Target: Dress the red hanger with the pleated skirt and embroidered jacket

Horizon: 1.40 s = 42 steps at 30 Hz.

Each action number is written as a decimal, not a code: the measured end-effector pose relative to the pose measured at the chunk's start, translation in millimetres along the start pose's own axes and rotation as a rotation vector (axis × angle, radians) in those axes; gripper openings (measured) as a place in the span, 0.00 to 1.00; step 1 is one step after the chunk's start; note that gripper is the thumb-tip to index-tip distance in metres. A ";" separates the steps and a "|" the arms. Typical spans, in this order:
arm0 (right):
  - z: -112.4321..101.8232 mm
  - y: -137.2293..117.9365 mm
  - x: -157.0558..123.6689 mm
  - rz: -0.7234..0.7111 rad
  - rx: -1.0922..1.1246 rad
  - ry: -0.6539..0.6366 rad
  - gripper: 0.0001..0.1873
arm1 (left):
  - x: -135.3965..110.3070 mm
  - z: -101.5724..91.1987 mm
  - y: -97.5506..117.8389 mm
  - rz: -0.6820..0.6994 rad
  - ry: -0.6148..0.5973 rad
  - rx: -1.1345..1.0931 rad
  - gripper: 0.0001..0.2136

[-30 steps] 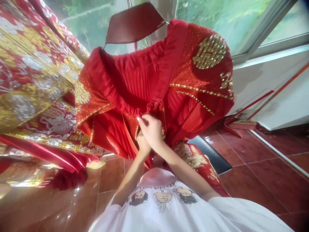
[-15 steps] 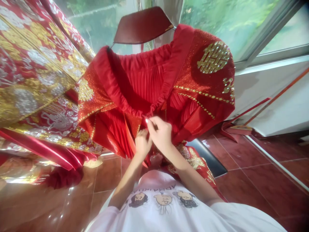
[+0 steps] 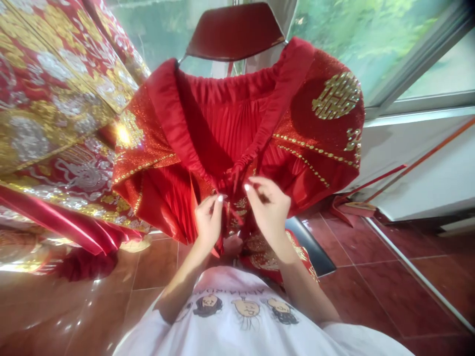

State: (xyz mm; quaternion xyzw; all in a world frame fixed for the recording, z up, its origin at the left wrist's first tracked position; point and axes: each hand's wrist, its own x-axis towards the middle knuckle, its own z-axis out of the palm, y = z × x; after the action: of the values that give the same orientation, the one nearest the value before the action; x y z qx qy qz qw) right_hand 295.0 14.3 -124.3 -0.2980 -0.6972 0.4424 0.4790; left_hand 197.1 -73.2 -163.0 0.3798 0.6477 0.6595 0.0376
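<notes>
A red pleated skirt [image 3: 230, 121] with a gathered waistband hangs in front of me from a dark red hanger [image 3: 235, 32]. Gold beading and round sparkling emblems [image 3: 337, 96] trim its panels. Thin red drawstring ends [image 3: 234, 213] dangle at the front of the waistband. My left hand [image 3: 209, 220] pinches a drawstring end between thumb and forefinger, just below the waistband. To the right of the strings, my right hand [image 3: 270, 205] is raised with thumb and forefinger close together; anything between them is too small to make out.
Gold and silver embroidered red garments [image 3: 70, 94] hang close on the left. Windows [image 3: 356, 44] stand behind the skirt. On the right, a red dustpan [image 3: 343, 207] and a long orange handle [image 3: 419, 160] lean by the white wall. Below, a dark flat panel [image 3: 315, 252] lies on red floor tiles.
My hands were together at the front of the waistband. Now they are apart, left hand lower left and right hand to the right, with red string ends showing between them.
</notes>
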 end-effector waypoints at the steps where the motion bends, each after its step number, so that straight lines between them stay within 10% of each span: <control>1: 2.8 2.8 5.8 0.018 0.038 -0.011 0.15 | -2.4 0.6 -3.5 -0.040 -0.001 -0.027 0.13; 15: 19.1 -2.5 -4.2 0.307 0.380 -0.399 0.09 | -21.7 1.3 -13.5 -0.449 -0.213 -0.599 0.14; 21: 15.8 -5.7 -6.8 0.397 0.505 -0.386 0.08 | -24.6 0.5 -3.3 -0.468 -0.082 -0.676 0.11; 27: 15.1 -8.8 -12.1 0.376 0.488 -0.296 0.06 | -20.7 -9.6 3.1 -0.131 0.275 -0.251 0.11; 33: 19.7 -6.6 -18.4 0.381 0.478 -0.349 0.06 | 5.4 -16.5 30.2 0.501 0.146 0.256 0.05; 42: 16.3 -9.4 -24.1 0.279 0.358 -0.336 0.07 | 10.6 8.3 32.3 -0.042 0.278 -0.012 0.14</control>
State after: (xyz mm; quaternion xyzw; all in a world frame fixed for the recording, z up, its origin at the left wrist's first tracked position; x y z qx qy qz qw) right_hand 288.7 -15.4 -128.1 -0.2245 -0.6298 0.6633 0.3361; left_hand 208.5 -65.8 -130.8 0.2710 0.6504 0.7087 -0.0363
